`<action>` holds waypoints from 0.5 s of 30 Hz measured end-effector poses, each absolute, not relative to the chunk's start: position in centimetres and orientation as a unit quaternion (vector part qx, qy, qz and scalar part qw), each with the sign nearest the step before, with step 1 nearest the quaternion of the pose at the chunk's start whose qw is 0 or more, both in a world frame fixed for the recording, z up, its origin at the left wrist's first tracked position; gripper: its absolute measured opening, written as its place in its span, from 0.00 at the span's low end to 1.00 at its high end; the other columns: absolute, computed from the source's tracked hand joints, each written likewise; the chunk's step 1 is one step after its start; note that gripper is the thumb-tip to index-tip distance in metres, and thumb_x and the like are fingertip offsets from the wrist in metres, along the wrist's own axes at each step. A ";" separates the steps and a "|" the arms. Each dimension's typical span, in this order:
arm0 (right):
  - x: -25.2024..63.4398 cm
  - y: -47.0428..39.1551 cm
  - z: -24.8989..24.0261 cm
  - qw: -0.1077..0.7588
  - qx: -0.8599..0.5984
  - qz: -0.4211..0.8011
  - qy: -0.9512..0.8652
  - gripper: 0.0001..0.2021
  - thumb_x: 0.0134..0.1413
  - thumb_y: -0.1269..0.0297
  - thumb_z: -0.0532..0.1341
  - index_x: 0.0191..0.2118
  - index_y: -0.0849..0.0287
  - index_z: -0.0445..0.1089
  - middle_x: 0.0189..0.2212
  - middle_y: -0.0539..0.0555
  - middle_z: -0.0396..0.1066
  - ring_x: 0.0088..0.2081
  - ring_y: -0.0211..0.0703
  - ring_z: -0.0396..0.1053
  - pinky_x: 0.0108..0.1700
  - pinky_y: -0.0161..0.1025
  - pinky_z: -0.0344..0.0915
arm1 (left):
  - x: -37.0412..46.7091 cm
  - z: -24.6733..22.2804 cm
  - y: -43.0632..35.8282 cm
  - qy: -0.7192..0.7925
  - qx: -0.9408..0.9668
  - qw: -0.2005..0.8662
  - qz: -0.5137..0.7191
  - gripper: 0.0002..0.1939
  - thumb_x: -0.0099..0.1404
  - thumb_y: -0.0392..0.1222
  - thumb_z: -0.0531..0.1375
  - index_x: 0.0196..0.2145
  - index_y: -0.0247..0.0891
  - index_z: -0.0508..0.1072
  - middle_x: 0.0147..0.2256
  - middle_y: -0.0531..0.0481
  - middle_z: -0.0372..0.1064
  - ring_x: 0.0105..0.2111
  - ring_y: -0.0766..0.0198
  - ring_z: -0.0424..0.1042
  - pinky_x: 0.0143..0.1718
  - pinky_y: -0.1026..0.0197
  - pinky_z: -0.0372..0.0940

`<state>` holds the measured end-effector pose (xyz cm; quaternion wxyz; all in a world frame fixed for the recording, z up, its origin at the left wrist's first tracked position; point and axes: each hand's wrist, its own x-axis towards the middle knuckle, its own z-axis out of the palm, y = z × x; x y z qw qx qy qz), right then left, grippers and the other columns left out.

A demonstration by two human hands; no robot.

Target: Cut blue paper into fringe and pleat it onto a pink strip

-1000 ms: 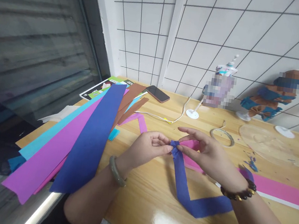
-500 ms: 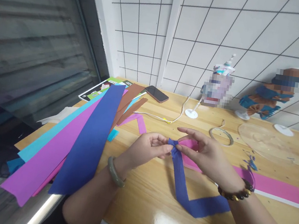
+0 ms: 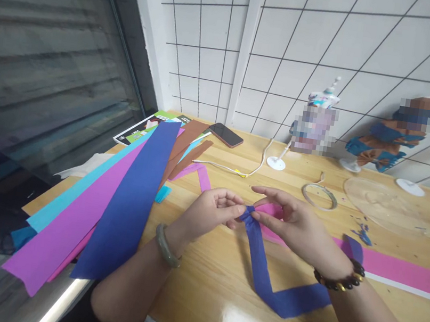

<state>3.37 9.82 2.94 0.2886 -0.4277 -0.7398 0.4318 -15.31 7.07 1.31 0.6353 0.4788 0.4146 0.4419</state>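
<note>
Between both hands is the gathered end of a dark blue crepe paper strip [image 3: 256,250]. My left hand [image 3: 218,210] pinches this end from the left with thumb and fingers. From the other side, my right hand [image 3: 285,217] grips it between thumb and fingertips, one finger held out above. The strip hangs from the pinch to the wooden table [image 3: 205,283], folds at a corner and runs right beneath my right forearm. Partly hidden behind my right hand lies pink crepe paper [image 3: 396,269], which shows again farther right.
Long blue [image 3: 131,207], purple and light-blue paper sheets lie at the left, overhanging the table edge. Behind them are brown strips and a phone [image 3: 226,134]. A tape roll [image 3: 319,196], a clear plastic sheet [image 3: 382,205] and paper-dressed stands [image 3: 276,163] are at the back right.
My fingers have shifted slightly around the blue strip's gathered end, and the hands are closer together there. The strip's loose part near my right wrist has moved a little.
</note>
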 end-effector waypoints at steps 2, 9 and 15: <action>3.4 9.8 3.0 0.285 -0.429 0.427 -0.743 0.24 0.49 0.58 0.61 0.52 0.57 0.61 0.31 0.52 0.72 0.34 0.42 0.71 0.40 0.42 0.68 | -15.4 1.4 7.1 0.404 0.470 0.641 0.453 0.17 0.53 0.41 0.63 0.39 0.32 0.67 0.31 0.48 0.67 0.30 0.67 0.68 0.30 0.63 0.65; 3.3 9.5 3.1 0.282 -0.434 0.431 -0.739 0.23 0.49 0.59 0.61 0.52 0.57 0.62 0.32 0.52 0.72 0.35 0.43 0.70 0.40 0.42 0.68 | -15.5 1.6 7.0 0.393 0.487 0.634 0.454 0.24 0.51 0.34 0.63 0.46 0.33 0.64 0.28 0.53 0.66 0.31 0.67 0.68 0.35 0.62 0.65; 3.3 9.7 3.0 0.292 -0.431 0.447 -0.727 0.23 0.50 0.60 0.61 0.52 0.58 0.61 0.32 0.53 0.72 0.35 0.43 0.71 0.41 0.42 0.68 | -15.4 1.8 6.9 0.420 0.513 0.599 0.450 0.23 0.54 0.35 0.60 0.48 0.33 0.63 0.24 0.56 0.62 0.26 0.70 0.67 0.32 0.63 0.64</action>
